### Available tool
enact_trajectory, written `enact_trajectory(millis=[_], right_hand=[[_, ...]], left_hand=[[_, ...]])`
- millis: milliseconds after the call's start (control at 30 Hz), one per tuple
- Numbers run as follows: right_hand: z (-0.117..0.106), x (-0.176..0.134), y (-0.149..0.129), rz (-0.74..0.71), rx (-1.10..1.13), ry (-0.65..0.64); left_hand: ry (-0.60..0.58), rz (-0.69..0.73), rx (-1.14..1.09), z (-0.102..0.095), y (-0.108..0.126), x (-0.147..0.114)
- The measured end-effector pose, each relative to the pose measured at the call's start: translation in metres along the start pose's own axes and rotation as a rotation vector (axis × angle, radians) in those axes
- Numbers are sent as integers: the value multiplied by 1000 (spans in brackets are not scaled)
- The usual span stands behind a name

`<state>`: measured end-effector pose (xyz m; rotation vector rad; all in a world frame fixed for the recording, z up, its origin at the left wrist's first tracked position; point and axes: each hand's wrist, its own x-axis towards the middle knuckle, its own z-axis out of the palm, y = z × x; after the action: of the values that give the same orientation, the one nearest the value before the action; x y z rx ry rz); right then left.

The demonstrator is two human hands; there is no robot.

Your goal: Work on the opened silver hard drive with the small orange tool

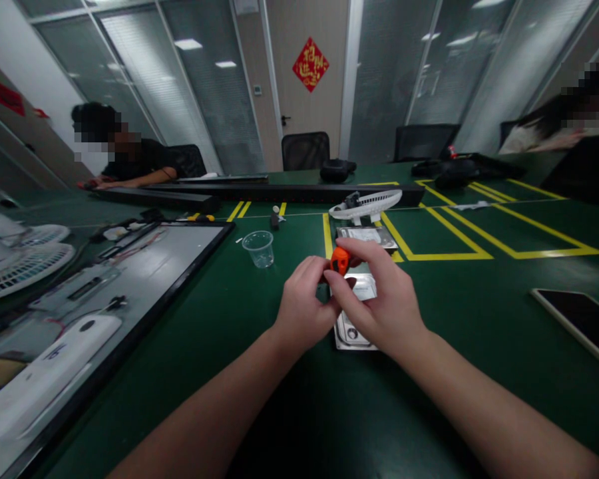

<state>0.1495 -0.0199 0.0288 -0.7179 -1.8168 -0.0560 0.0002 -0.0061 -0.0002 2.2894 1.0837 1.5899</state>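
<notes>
My right hand (384, 293) pinches a small orange-and-black screwdriver handle (340, 261) between thumb and fingers. My left hand (307, 299) is closed against its left side, with the fingertips meeting those of the right hand. The rest of the tool is hidden by the fingers. Directly below both hands lies a silver hard drive (353, 336), partly covered by them. A second hard drive (367, 234) rests just beyond the hands on the green table (219, 372).
A clear plastic cup (259, 249) stands left of my hands. A white fan grille (367, 204) lies behind the drives. At left is a large black-edged panel (180, 256) bearing parts. A phone (584, 326) lies right. Two other people sit across the table.
</notes>
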Motion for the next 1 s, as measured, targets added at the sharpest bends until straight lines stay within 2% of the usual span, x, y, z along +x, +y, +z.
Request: enact_trajectory(millis=[267, 467, 800, 1000], right_hand=[[-4, 0, -1, -13, 63, -61], [-2, 1, 1, -5, 27, -34], [-4, 0, 1, -5, 76, -59], [-1, 1, 2, 3, 27, -19]], left_hand=[[-10, 34, -43, -1, 2, 2], [90, 9, -54, -2, 5, 2], [45, 47, -32, -1, 2, 1], [91, 37, -24, 0, 3, 1]])
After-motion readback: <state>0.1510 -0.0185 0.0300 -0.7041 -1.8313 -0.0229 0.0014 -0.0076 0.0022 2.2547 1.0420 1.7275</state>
